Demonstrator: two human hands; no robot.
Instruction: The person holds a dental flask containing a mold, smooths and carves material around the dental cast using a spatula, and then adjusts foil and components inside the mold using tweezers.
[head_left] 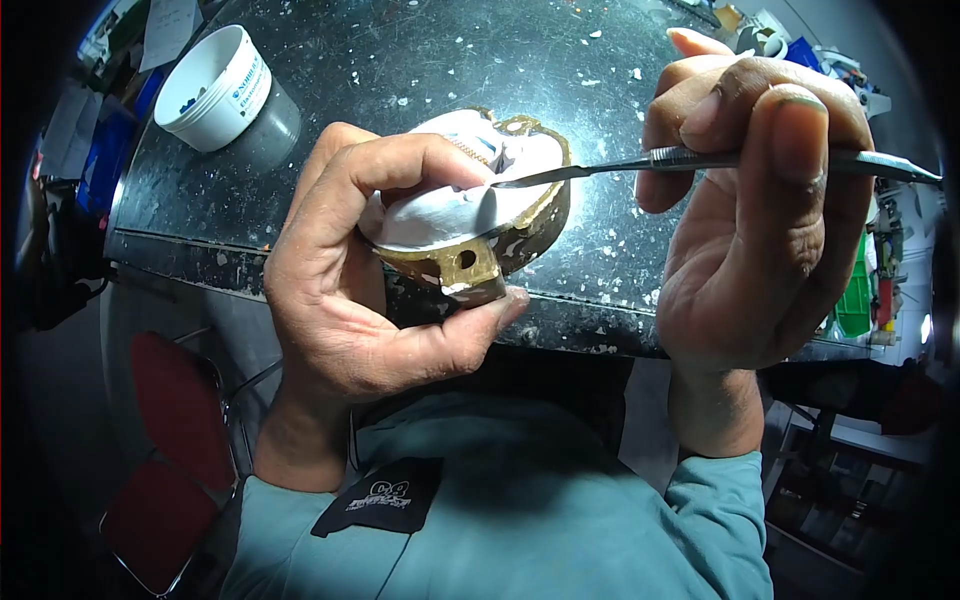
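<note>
My left hand (350, 260) is wrapped round a brass-coloured metal flask (540, 225) filled with white plaster (430, 218). Its thumb presses under the flask's square lug with a hole, and a fingertip rests on the plaster. A thin metal spatula (690, 160) lies across my right hand (770, 200), pinched between thumb and fingers. The spatula's flat blade touches the plaster near my left fingertip. A small beaded strip shows in the far part of the plaster.
A white tub (215, 90) with printed text stands at the back left of the dark, speckled bench (400, 60). Below left is a red chair (175, 400). A green bin (855, 290) and assorted items are at the right.
</note>
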